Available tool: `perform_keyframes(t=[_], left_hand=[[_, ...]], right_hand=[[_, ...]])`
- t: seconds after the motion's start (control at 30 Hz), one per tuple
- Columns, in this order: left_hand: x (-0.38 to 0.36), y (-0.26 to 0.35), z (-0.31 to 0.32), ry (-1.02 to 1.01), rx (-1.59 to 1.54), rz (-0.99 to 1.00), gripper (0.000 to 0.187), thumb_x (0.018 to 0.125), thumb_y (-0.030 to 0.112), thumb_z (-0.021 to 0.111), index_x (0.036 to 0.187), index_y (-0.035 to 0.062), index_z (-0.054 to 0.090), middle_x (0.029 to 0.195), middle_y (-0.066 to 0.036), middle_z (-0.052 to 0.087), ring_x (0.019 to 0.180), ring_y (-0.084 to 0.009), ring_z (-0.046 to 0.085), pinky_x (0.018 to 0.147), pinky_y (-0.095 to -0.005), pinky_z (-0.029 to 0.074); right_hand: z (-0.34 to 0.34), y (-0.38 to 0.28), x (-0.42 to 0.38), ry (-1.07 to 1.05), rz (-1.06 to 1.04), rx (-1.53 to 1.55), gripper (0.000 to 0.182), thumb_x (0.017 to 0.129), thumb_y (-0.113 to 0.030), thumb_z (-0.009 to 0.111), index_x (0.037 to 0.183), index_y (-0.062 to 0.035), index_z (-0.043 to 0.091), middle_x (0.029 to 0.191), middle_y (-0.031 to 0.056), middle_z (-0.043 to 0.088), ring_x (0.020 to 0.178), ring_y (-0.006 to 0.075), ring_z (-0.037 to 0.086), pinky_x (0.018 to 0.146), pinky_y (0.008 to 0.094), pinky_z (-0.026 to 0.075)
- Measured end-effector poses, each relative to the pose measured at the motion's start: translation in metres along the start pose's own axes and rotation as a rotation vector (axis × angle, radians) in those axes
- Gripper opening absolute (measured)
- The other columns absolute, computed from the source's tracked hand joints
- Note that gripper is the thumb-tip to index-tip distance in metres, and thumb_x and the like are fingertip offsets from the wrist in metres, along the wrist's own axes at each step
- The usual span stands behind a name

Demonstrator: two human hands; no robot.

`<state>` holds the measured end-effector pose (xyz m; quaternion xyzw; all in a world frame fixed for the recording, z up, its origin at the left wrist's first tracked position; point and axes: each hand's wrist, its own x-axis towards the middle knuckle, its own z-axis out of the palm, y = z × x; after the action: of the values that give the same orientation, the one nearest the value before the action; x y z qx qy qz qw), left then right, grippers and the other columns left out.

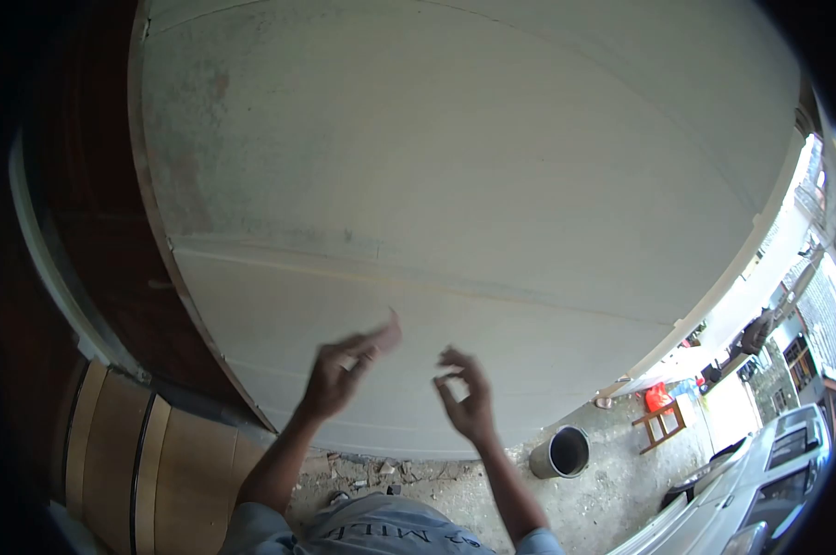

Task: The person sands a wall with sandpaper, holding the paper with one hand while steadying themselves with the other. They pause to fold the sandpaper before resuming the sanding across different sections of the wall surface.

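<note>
My left hand (336, 376) is raised in front of a large pale wall (455, 176), its thumb and fingers drawn together. A thin pinkish shape at its fingertips is smeared by motion, and I cannot make out whether it is a held piece or a finger. To its right, my right hand (467, 398) is up with fingers curved and a gap between thumb and forefinger; nothing shows in it. The hands are apart. Whether either touches the wall cannot be told. Grey stains mark the wall's upper left, and a horizontal seam crosses it above my hands.
A dark bucket (562, 453) stands on the concrete floor at the wall's foot, right of me. Rubble (371, 470) lies along the wall base. Further right are a wooden stool (660, 427), a red bag (658, 398) and a white vehicle (760, 490). Tan steps or panels (191, 462) are at left.
</note>
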<state>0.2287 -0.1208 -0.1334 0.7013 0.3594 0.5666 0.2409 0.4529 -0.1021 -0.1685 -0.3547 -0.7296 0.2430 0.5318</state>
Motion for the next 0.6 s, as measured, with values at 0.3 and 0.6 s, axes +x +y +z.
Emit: perform_keyframes(t=[0.3,0.6], left_hand=[[0.166,0.038,-0.133,0.822,1.103,0.814,0.033,0.092,0.013,0.049,0.123,0.0065,0.056,0.130,-0.011,0.054,0.123,-0.0308,0.048,0.101,-0.0429,0.043],[0.216,0.026,-0.107,0.931,1.110,0.729,0.040,0.089,0.013,0.051,0.129,0.0082,0.053,0.139,-0.014,0.044,0.134,-0.0387,0.030,0.111,-0.0499,0.023]], right_hand=[[-0.123,-0.100,0.208,0.456,-0.982,-0.996,0.035,0.081,-0.013,0.063,0.115,-0.0069,0.059,0.125,0.0176,0.052,0.119,0.0372,0.048,0.096,0.0466,0.039],[-0.159,-0.128,0.309,0.795,-0.964,-1.104,0.058,0.089,-0.049,0.050,0.135,-0.0144,0.044,0.144,0.0202,0.032,0.136,0.0393,0.025,0.107,0.0607,0.018]])
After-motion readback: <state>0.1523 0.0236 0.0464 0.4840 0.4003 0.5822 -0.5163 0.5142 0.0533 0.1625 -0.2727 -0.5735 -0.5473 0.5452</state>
